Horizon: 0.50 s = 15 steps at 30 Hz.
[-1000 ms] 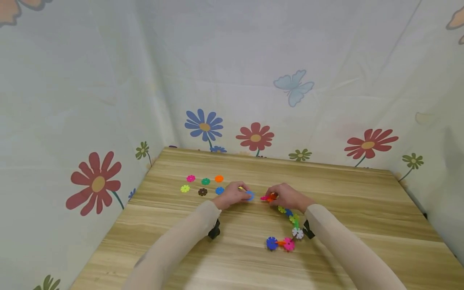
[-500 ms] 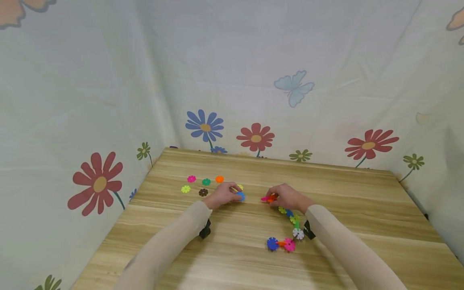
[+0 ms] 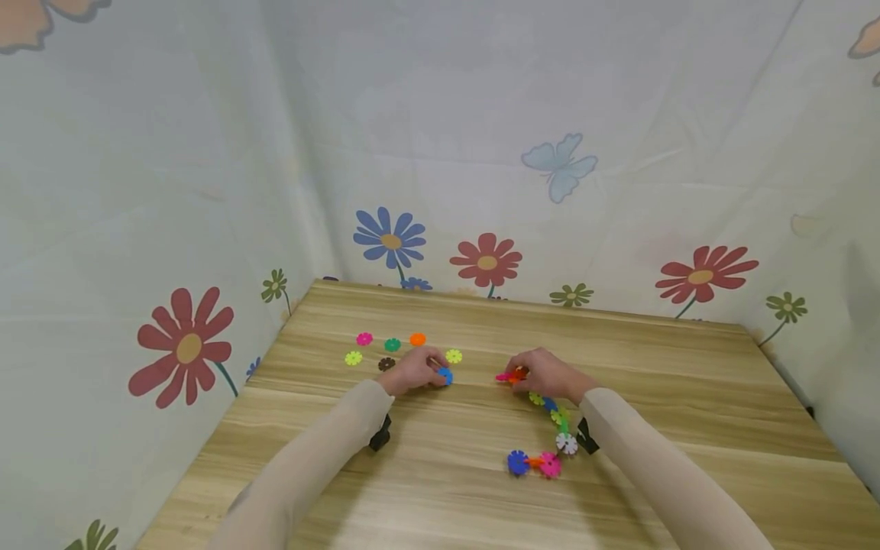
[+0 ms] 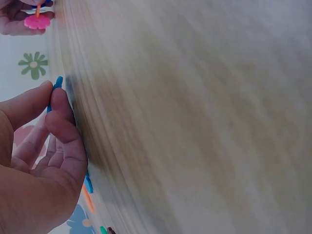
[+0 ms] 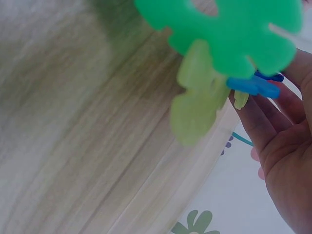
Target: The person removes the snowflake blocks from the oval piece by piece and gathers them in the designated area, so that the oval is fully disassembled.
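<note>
My left hand [image 3: 415, 370] pinches a blue notched flower disc [image 3: 445, 376] by its edge, low over the wooden table. Thumb and fingertips meet on that disc [image 4: 58, 83] in the left wrist view. Over to the right, my right hand [image 3: 545, 373] grips one end of a chain of interlocked flower discs, where a pink disc [image 3: 507, 376] and orange one stick out past the fingertips. The chain curves toward me through yellow and blue pieces, a white disc [image 3: 567, 444] and a pink one, ending at a dark blue disc [image 3: 518, 462]. A green disc [image 5: 239, 29] looms close in the right wrist view.
Loose discs lie left and behind my left hand: pink [image 3: 364, 338], green [image 3: 393, 344], orange [image 3: 418, 339], yellow-green [image 3: 354, 358], brown [image 3: 387, 364] and yellow [image 3: 454, 356]. Another blue disc [image 4: 88, 183] shows beyond the left hand. Flower-printed cloth [image 3: 426, 153] hangs behind the table [image 3: 426, 473].
My left hand has moved left with the blue disc, away from the chain's end. The yellow disc behind it is uncovered, while the loose blue one is now hidden in the head view. My right hand stays put.
</note>
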Each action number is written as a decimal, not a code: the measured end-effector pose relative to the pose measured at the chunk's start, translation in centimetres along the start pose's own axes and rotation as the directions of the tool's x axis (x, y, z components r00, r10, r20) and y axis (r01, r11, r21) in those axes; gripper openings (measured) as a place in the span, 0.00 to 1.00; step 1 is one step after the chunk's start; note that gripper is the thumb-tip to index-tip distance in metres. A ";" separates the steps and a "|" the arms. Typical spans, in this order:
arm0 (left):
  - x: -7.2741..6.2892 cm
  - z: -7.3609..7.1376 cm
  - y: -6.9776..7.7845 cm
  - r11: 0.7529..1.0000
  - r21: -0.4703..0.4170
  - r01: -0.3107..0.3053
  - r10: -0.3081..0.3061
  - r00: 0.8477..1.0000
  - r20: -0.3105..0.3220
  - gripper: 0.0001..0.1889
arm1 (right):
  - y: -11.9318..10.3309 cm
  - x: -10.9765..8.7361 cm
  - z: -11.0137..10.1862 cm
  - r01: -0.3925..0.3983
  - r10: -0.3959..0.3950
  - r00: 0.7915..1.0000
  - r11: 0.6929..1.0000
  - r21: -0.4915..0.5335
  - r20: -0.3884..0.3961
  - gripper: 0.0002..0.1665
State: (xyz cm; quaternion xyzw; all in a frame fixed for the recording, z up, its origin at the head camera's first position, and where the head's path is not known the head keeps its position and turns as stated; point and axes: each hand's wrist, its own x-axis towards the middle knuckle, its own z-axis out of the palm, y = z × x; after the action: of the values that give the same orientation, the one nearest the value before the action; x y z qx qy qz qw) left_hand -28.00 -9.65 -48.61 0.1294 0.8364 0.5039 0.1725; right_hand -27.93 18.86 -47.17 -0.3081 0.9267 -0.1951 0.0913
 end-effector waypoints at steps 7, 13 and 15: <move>0.3 0.1 -0.4 0.998 0.061 0.013 -0.010 0.999 -0.045 0.11 | -0.2 -0.1 -0.1 -0.002 0.002 1.000 1.000 -0.004 0.002 0.13; 0.5 0.1 -0.3 0.990 0.140 0.001 0.009 0.997 -0.073 0.11 | -0.1 -0.1 -0.1 0.015 -0.015 1.000 1.000 0.001 -0.004 0.13; 0.5 0.0 -0.2 0.987 0.161 -0.001 0.015 0.997 -0.081 0.12 | -0.1 -0.1 -0.1 0.011 -0.011 1.000 1.000 0.003 -0.002 0.13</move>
State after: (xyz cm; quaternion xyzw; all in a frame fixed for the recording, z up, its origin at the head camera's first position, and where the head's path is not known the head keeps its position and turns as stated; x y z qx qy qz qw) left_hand -28.42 -9.55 -48.91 0.1255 0.8801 0.4405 0.1252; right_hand -27.82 18.89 -47.01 -0.3127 0.9248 -0.1972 0.0900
